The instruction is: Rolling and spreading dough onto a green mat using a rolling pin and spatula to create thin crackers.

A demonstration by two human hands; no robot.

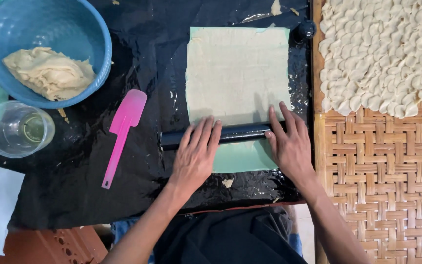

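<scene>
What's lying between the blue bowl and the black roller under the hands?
In the head view, a pink spatula lies on the black sheet between the blue bowl and the black roller.

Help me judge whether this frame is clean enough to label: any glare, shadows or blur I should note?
Head view: sharp overall, with no obvious motion blur on the left hand or right hand; glare patches on the black plastic sheet, strongest beside the dough sheet; soft shadows from the fingers fall on the dough above the black rolling pin; the woven tray is evenly lit.
</scene>
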